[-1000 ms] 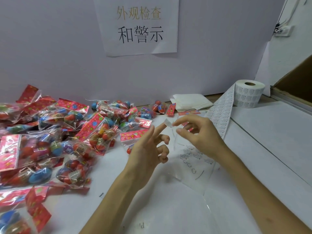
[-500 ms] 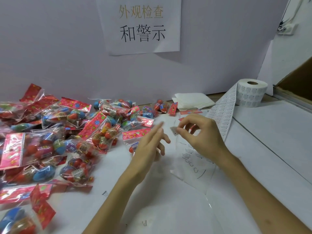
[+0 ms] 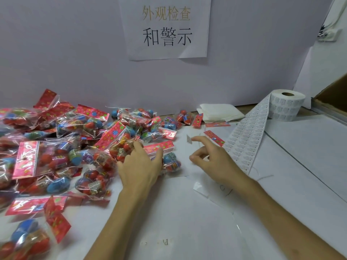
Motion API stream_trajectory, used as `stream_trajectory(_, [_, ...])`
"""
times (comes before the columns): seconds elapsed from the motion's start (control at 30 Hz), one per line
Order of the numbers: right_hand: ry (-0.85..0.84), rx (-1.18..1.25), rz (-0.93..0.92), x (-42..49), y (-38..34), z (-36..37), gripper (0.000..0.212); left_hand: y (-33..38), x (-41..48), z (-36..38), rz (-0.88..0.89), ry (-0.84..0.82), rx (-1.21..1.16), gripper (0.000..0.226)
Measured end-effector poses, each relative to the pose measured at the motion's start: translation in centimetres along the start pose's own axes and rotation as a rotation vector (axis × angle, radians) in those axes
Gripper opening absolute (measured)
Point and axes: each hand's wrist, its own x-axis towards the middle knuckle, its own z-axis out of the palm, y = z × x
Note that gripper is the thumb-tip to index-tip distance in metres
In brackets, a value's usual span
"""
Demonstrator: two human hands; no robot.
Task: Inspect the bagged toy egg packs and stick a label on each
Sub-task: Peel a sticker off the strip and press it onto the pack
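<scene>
The pile of bagged toy egg packs (image 3: 56, 147) lay far to the left of the label roll (image 3: 287, 105) and covered that whole side of the white table (image 3: 187, 231). The clear bags with red printed headers overlapped one another, so most packs were partly hidden. The left hand (image 3: 140, 166) rested on the edge of the pile nearest the roll. Its fingers were bent over one pack (image 3: 170, 161) and its thumb lay against that pack's red header; the hand covered most of the pack. A printed sign (image 3: 166, 27) hung on the wall above and to the left of the roll.

The right hand (image 3: 212, 160) hovered between that pack and the roll. A single label (image 3: 189, 139) stood on the tip of its extended forefinger. The thumb sat apart below it, and the other fingers were loosely curled and held nothing. Clear film (image 3: 201, 188) lay on the table below this hand. A folded white sheet stack (image 3: 219, 112) lay against the wall just left of the roll. An unwound label strip (image 3: 246, 139) ran from the roll down toward the right wrist. A brown carton (image 3: 334, 98) stood just right of the roll.
</scene>
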Motion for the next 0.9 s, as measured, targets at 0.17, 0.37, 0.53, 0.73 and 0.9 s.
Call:
stream_trajectory(0.17, [-0.013, 0.054, -0.007, -0.5, -0.7, 2.3, 0.052, 0.3, -0.1, -0.2, 0.006, -0.072, -0.15, 0.07])
stream_trajectory(0.37, [0.155, 0.445, 0.116, 0.0, -1.1, 2.3, 0.056, 1.3, 0.5, -1.4, -0.114, -0.149, -1.002, 0.08])
stream_trajectory(0.53, [0.252, 0.636, 0.075, -0.2, -1.8, 1.5, 0.056, 2.0, -0.1, -2.2, -0.181, -0.433, -1.382, 0.047])
stream_trajectory(0.73, [0.273, 0.605, 0.009, -0.5, -2.2, 1.4, 0.052, 2.6, -0.9, -1.8, -0.138, -0.502, -1.376, 0.033])
stream_trajectory(0.9, [0.273, 0.58, -0.026, -0.4, -2.1, 0.8, 0.044, 2.4, -0.9, -1.9, -0.162, -0.563, -1.361, 0.033])
